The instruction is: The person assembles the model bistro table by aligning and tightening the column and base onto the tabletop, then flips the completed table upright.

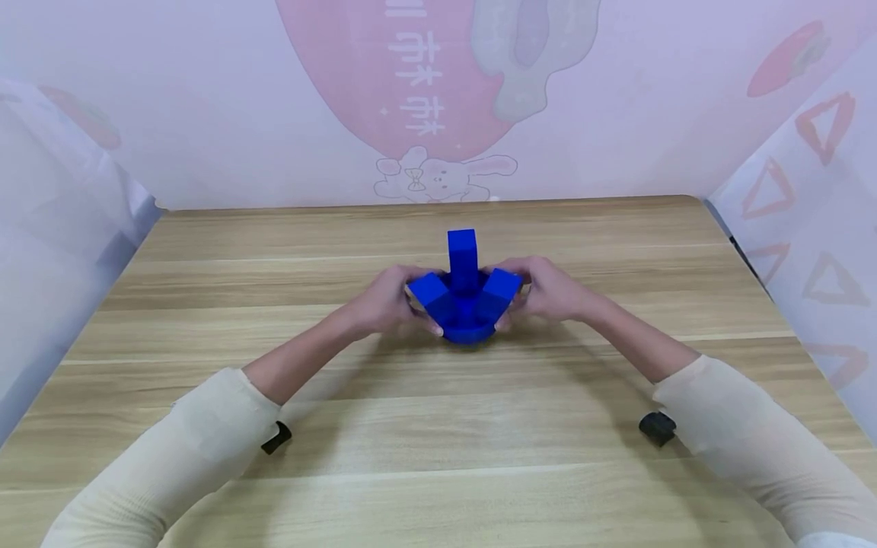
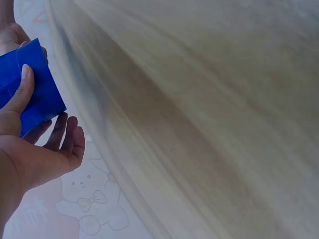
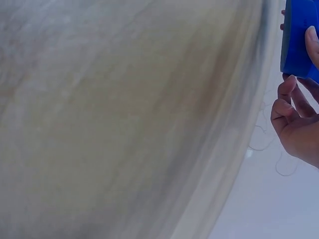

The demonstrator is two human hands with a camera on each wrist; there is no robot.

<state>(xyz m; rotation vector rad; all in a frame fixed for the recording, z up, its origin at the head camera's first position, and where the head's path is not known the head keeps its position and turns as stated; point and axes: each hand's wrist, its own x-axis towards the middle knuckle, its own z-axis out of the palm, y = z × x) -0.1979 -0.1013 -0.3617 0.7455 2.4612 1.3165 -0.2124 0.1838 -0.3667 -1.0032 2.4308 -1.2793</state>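
A glossy blue piece [image 1: 467, 308] with a round base and three blocky arms flaring upward is between the two hands, over the middle of the table. My left hand [image 1: 395, 300] grips its left side, and the thumb lies along the base in the left wrist view, where the blue piece [image 2: 42, 94] appears tilted. On the opposite side my right hand [image 1: 546, 291] holds it, thumb near the front of the base. The right wrist view catches only part of the blue piece [image 3: 298, 42], with thumb and fingers on it. Some fingertips are hidden behind it.
The wood-grain table [image 1: 438, 426] spreads around both forearms. A pale pink printed curtain [image 1: 226, 106] hangs behind its far edge, with more sheeting at both sides. Small black pieces show by the left sleeve [image 1: 205, 434] and the right sleeve [image 1: 747, 426].
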